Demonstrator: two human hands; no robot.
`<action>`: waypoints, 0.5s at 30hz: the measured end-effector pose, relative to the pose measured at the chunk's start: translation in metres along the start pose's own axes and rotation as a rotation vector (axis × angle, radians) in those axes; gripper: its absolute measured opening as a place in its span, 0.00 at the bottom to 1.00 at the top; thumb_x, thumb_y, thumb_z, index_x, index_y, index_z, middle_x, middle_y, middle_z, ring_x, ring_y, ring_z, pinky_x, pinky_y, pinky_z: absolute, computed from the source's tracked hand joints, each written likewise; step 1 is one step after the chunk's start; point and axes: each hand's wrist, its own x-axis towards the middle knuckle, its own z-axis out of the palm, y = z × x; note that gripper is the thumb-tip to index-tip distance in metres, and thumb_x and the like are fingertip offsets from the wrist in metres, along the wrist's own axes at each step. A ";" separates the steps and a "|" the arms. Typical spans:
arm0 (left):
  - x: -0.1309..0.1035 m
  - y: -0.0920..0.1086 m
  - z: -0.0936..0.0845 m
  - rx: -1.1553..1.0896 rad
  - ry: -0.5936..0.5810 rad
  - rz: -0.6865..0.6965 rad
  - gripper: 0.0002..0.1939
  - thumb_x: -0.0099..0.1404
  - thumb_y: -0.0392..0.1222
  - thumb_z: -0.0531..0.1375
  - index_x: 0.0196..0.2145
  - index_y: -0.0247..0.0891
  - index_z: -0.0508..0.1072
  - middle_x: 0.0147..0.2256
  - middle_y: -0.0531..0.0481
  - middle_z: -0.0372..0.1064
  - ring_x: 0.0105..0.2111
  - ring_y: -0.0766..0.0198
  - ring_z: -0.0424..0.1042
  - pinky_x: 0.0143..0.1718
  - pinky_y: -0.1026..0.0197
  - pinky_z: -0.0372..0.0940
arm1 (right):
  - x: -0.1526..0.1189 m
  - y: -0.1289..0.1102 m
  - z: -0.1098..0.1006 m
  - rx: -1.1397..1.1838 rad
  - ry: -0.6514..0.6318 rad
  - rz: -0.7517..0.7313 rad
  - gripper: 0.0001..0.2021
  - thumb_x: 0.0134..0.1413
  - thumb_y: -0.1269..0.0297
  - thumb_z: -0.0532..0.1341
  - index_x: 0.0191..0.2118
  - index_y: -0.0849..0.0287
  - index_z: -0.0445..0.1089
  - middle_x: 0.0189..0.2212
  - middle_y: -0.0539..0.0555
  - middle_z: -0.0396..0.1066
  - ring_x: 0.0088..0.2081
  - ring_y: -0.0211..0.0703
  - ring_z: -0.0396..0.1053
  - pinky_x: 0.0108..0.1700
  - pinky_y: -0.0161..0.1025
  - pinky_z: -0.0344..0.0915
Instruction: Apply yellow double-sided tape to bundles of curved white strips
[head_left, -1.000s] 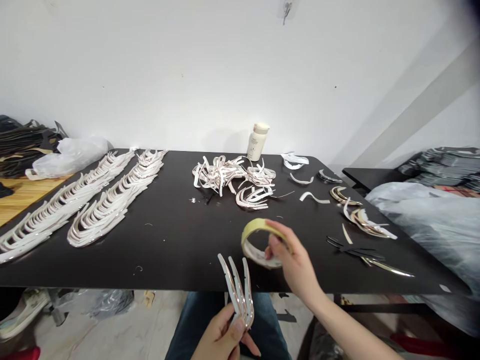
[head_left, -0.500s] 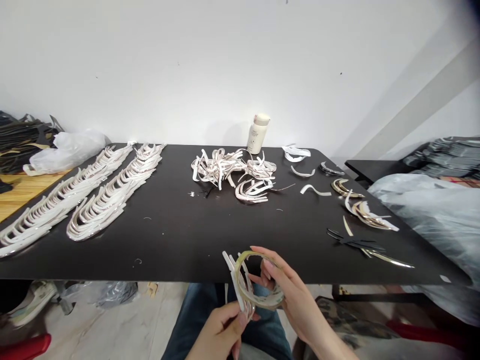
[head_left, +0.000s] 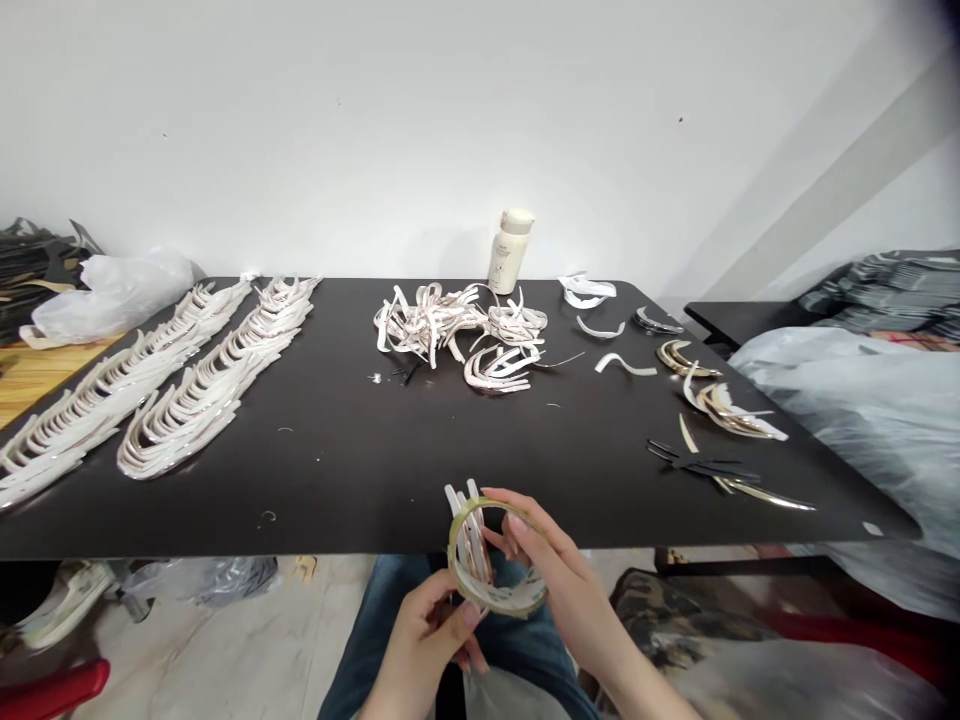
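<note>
My right hand is closed around the right side of a roll of tape, fingers through its ring. Several curved white and brownish strips show through and above the ring, their tips pointing away from me. My left hand pinches the lower ends of these strips, and its thumb is by the near rim of the roll. The roll hides part of the strips and the left fingertips. Both hands are over my lap, at the front edge of the black table.
Two long rows of nested curved strips lie on the left. A loose pile of strips sits at the back middle, near a cream bottle. Black scissors and gold curved pieces lie on the right, beside plastic bags.
The tape roll has moved left and now overlaps the strips more. The strips stand more upright. My view has shifted slightly.
</note>
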 end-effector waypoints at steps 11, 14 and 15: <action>-0.002 0.001 0.010 0.013 0.073 -0.045 0.23 0.58 0.62 0.60 0.35 0.37 0.67 0.24 0.55 0.68 0.13 0.74 0.60 0.15 0.69 0.51 | 0.003 0.001 0.002 0.097 -0.009 -0.010 0.17 0.60 0.50 0.56 0.50 0.50 0.70 0.51 0.53 0.69 0.52 0.47 0.67 0.59 0.48 0.59; -0.004 0.001 0.012 0.122 0.064 -0.026 0.24 0.61 0.63 0.55 0.33 0.36 0.68 0.25 0.51 0.70 0.15 0.74 0.54 0.17 0.67 0.50 | 0.002 0.001 0.001 0.083 -0.014 -0.005 0.17 0.60 0.50 0.56 0.50 0.50 0.70 0.49 0.54 0.70 0.53 0.48 0.66 0.60 0.50 0.59; -0.005 0.001 0.013 0.167 0.078 -0.003 0.24 0.63 0.63 0.53 0.32 0.36 0.68 0.25 0.51 0.70 0.16 0.73 0.54 0.19 0.67 0.50 | 0.002 0.000 0.001 0.076 -0.013 -0.002 0.17 0.60 0.50 0.55 0.51 0.50 0.69 0.48 0.54 0.70 0.52 0.48 0.66 0.60 0.50 0.59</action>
